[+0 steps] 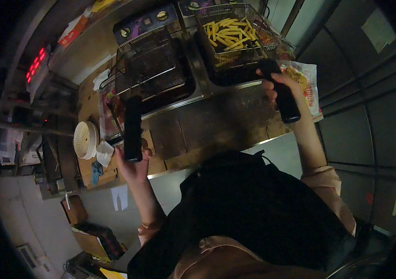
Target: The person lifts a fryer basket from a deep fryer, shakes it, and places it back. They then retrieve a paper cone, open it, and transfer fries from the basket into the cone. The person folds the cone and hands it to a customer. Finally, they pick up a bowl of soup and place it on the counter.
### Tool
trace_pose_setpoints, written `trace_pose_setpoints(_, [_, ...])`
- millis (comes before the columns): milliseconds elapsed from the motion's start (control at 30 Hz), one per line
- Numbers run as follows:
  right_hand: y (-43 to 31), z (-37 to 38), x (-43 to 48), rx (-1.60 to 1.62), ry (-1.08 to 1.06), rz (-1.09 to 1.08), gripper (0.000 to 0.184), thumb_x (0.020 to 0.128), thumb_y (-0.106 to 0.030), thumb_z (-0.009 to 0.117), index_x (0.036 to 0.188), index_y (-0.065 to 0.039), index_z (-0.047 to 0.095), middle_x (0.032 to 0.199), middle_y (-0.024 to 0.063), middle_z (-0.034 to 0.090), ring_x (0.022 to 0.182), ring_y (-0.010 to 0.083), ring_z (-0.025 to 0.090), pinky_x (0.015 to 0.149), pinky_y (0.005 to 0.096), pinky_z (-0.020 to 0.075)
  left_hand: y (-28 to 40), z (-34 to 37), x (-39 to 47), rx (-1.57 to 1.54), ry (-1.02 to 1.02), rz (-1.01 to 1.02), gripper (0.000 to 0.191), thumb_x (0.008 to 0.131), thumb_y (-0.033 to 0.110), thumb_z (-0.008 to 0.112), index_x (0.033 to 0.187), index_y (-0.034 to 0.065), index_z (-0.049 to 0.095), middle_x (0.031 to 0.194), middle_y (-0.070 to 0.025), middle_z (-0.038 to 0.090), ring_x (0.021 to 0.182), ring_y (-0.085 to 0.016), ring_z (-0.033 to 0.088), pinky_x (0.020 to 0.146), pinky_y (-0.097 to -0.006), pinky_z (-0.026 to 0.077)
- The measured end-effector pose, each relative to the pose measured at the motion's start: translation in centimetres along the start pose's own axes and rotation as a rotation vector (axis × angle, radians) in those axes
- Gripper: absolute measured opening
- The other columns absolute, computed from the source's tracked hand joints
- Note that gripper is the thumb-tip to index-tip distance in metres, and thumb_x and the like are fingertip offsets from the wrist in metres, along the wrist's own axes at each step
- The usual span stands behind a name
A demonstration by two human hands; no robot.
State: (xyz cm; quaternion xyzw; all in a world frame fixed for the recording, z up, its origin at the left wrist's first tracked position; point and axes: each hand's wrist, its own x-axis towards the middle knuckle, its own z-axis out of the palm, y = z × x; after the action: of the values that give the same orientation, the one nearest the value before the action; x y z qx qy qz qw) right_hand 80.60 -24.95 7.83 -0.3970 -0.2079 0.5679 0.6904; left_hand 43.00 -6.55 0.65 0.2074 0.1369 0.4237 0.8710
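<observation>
My right hand (290,83) is wrapped around a black handle (288,104) of the right wire fryer basket (271,38). Yellow French fries (231,33) lie in that basket, over the right well of a steel double deep fryer (198,75). The fingers of my left hand (135,164) curl around another black handle (133,132), at the front of the left wire basket (147,59). That basket sits over the left well, and no food shows in its dark mesh.
Left of the fryer stand a cream plastic colander (85,140), a white paper piece (104,153) and a blue cloth-like scrap (96,172). A printed food bag (311,90) lies beside my right wrist. Dark panels (351,129) rise at the right. A red-lit display (35,65) is at upper left.
</observation>
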Motion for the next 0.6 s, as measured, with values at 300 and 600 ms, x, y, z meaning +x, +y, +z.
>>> trace_pose_setpoints(300, [-2.6,0.8,2.2,0.048,0.128,0.092,0.040,0.087,-0.019,0.051,0.116,0.007,0.043,0.070,0.0014,0.051,0.051,0.0080,0.051,0.043,0.0188,0.0435,-0.5,-0.8,1.6,-0.014,-0.079,-0.099,0.052,0.090,0.043,0.040,0.123,0.0027,0.044,0.099,-0.0163,0.054,0.076,-0.027,0.054,0.058,-0.0363,0.045])
trace_pose_setpoints(600, [-0.1,-1.3,1.2,-0.023,0.157,0.088,0.044,0.086,-0.024,0.052,0.120,0.002,0.044,0.069,0.0019,0.050,0.047,0.0064,0.049,0.037,0.0184,0.0422,-0.3,-1.2,2.1,0.164,-0.205,-0.138,0.049,0.091,0.041,0.042,0.119,0.0012,0.045,0.098,-0.0189,0.055,0.080,-0.022,0.056,0.063,-0.0323,0.048])
